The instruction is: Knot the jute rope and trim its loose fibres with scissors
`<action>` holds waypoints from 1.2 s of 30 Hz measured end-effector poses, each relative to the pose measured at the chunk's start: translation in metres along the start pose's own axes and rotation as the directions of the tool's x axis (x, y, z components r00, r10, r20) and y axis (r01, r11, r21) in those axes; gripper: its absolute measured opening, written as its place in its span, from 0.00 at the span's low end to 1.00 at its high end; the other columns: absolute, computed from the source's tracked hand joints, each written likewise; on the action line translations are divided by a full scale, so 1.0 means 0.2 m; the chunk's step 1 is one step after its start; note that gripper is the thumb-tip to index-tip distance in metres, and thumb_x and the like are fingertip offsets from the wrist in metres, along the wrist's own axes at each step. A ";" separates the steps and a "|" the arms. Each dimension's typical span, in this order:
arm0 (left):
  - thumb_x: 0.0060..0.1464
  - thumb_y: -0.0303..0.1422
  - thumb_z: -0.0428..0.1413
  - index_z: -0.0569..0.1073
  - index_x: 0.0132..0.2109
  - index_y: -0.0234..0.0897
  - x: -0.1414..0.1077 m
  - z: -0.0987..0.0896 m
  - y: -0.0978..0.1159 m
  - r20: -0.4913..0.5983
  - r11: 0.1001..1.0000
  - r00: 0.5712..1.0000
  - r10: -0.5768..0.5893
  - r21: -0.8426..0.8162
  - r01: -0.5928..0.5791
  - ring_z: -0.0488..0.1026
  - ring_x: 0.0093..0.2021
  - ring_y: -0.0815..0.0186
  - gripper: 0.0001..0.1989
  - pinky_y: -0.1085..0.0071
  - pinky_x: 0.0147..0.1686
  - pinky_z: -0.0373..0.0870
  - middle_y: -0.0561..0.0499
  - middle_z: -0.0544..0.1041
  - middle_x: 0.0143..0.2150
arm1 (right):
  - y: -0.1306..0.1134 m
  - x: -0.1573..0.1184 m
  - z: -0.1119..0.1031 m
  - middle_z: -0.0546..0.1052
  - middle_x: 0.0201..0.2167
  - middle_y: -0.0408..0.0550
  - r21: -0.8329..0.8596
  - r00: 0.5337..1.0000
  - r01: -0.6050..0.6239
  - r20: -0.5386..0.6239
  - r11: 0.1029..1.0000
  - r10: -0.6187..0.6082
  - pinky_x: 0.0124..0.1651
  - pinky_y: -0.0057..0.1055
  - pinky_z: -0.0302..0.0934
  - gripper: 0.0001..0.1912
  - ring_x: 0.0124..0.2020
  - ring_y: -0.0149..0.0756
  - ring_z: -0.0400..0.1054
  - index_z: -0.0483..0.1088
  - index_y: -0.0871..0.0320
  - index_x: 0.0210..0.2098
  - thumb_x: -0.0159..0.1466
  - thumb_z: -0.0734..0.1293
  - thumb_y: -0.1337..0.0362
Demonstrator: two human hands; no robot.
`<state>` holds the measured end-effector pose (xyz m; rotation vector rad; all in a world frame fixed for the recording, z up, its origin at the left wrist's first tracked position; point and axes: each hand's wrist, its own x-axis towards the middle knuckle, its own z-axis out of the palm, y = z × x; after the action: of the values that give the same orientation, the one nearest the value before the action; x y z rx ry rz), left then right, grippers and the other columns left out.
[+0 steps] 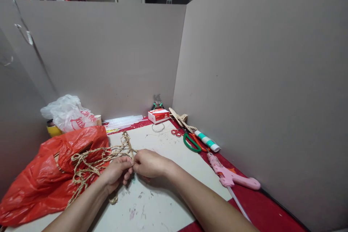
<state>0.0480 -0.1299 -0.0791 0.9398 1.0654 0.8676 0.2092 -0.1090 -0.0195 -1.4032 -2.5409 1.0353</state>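
Observation:
Over the pale board, my left hand (119,172) and my right hand (151,163) meet, their fingertips pinched together. Both are closed on a tan braided straw cord (94,151), though the exact spot they grip is hidden behind the fingers. A stiff-looking length of it rises just beyond my fingertips. Loose loops trail left across a red plastic bag (35,185), and a short end shows below my left wrist.
Along the right wall lie a pink glue gun (231,177), green-handled scissors (192,143), small red scissors (176,133) and a green-striped roll (207,140). At the back are a red-and-white box (158,116), clear glue sticks (123,121) and a white plastic bag (70,112). Grey partitions enclose the table.

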 end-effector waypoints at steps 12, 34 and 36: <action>0.45 0.36 0.60 0.65 0.22 0.34 -0.01 -0.02 0.03 0.046 0.998 0.997 -0.068 -0.011 0.068 0.50 0.13 0.78 0.14 0.78 0.14 0.44 0.58 0.60 0.13 | -0.07 -0.03 0.04 0.79 0.32 0.58 -0.315 0.985 0.049 -0.144 0.948 -0.099 0.31 0.31 0.57 0.14 0.33 0.44 0.72 0.77 0.60 0.34 0.60 0.61 0.61; 0.47 0.35 0.60 0.65 0.25 0.34 -0.02 0.00 0.04 0.029 0.999 1.000 0.007 -0.051 -0.005 0.51 0.15 0.79 0.13 0.79 0.16 0.47 0.59 0.60 0.16 | 0.14 0.11 0.03 0.66 0.13 0.39 0.494 0.982 0.043 0.141 0.868 -0.129 0.16 0.21 0.51 0.17 0.10 0.22 0.56 0.62 0.60 0.20 0.65 0.57 0.63; 0.47 0.36 0.60 0.67 0.27 0.33 -0.02 0.00 0.03 0.025 0.999 0.999 0.022 -0.032 -0.021 0.51 0.15 0.79 0.12 0.79 0.15 0.47 0.59 0.61 0.17 | 0.15 0.12 0.03 0.65 0.12 0.37 0.549 0.982 0.022 0.143 0.835 -0.120 0.14 0.20 0.47 0.16 0.10 0.21 0.54 0.61 0.60 0.20 0.64 0.58 0.64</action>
<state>0.0453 -0.1318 -0.0717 0.9352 1.0188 0.8855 0.2148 -0.0834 -0.0476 -1.0831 -2.0998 1.7529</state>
